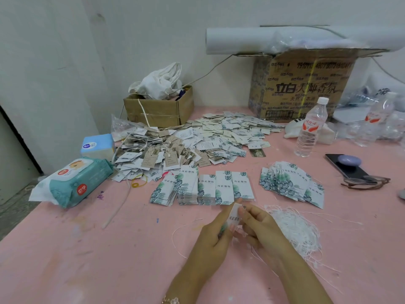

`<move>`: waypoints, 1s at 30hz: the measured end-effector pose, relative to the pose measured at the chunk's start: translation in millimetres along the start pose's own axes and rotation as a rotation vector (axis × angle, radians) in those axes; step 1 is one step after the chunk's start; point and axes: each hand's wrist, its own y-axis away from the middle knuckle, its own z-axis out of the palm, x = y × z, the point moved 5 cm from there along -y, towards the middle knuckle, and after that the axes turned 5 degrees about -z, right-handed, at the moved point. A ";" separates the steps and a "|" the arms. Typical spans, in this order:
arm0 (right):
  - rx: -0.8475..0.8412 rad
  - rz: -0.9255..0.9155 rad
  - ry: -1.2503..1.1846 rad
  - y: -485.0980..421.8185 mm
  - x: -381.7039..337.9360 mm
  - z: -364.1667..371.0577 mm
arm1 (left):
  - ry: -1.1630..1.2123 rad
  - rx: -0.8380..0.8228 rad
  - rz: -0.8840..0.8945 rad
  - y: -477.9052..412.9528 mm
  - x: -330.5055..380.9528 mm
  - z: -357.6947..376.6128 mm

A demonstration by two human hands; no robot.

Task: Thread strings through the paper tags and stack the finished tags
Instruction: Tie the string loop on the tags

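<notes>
tag (235, 214) — tight left grip (215, 235), right grip (260, 224)

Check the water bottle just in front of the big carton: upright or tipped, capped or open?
Upright and capped: the water bottle stands on its base on the pink table, white cap on top.

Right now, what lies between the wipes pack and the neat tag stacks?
A yellow rubber band and a long white strip on the pink table, head view.

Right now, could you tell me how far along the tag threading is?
Done: a heap of strung tags at the back. In hand: left hand and right hand hold one leaf-print tag. Left: neat tag stacks, seemingly unstrung, and a tangle of white strings.
</notes>
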 end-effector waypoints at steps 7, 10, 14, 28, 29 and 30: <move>0.045 -0.030 -0.102 -8.5 3.8 -8.4 | 0.220 0.095 -0.117 -3.4 2.9 -7.7; -0.028 0.008 -0.140 -8.2 6.7 -5.4 | 0.365 0.189 -0.177 -7.2 2.6 -16.7; -0.143 0.023 -0.015 -4.4 10.4 5.7 | 0.425 0.171 -0.193 -7.0 -1.8 -11.2; -0.151 0.026 -0.037 -4.0 12.3 10.3 | 0.443 0.246 -0.202 -8.3 -9.1 -16.8; -0.140 0.031 -0.038 -4.9 13.1 10.3 | 0.415 0.245 -0.196 -8.3 -8.3 -17.2; -0.118 0.034 -0.041 -6.3 13.8 9.3 | 0.382 0.259 -0.198 -8.3 -8.5 -18.3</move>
